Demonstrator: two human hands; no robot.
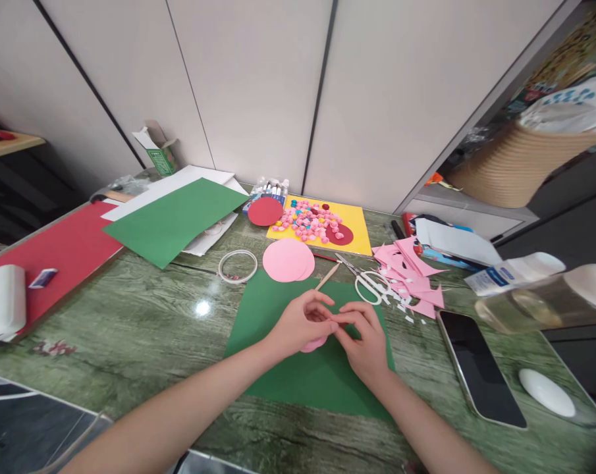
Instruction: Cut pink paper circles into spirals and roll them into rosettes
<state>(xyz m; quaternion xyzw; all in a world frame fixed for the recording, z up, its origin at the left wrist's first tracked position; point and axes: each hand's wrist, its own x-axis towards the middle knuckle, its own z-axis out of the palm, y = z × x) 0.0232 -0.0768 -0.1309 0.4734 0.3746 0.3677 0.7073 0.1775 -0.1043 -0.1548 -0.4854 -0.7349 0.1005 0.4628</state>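
Observation:
My left hand [300, 322] and my right hand [364, 342] meet over a green paper sheet [282, 372] lying on the table. Both hands pinch a small pink paper piece [313, 344], whose rounded edge shows under my left fingers. Just beyond the hands lie a stack of pink paper circles [288, 259], a thin wooden stick [327, 275] and white-handled scissors [369, 283]. Pink paper offcuts [411, 273] lie to the right of the scissors.
A yellow sheet [354, 220] with pink paper balls and dark red circles lies at the back. A tape roll [237, 266], green [174, 220] and red [65, 253] sheets are at left. A phone [480, 365], a white oval object [547, 392] and a bottle [512, 273] are at right.

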